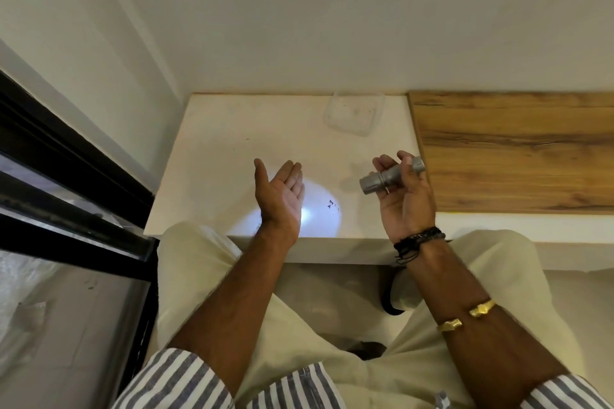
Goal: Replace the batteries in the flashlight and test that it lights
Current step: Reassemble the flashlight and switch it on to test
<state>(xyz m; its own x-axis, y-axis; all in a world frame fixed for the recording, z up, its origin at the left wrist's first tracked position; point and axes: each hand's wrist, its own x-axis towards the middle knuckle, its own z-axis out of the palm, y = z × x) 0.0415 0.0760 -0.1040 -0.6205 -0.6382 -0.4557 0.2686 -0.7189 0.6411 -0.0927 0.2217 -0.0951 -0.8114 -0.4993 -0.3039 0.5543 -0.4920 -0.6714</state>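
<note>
In the right hand (pixel 403 196), raised just above the white worktop (pixel 232 129), lies the silver flashlight (pixel 392 175), gripped around its barrel by curled fingers with the thumb over the top and the lens end pointing across toward the left hand (pixel 282 192). That left hand is held flat and empty, palm turned to face the lens, apparently as a screen to catch the beam. A bright pool of light (pixel 312 212) falls at the heel of that palm and spills onto the worktop just beyond it, so the flashlight looks lit and the test seems to be passing. Past the right hand's fingertips, well apart at the back of the worktop, sits a clear plastic container (pixel 354 114); whether it holds any batteries I cannot tell.
</note>
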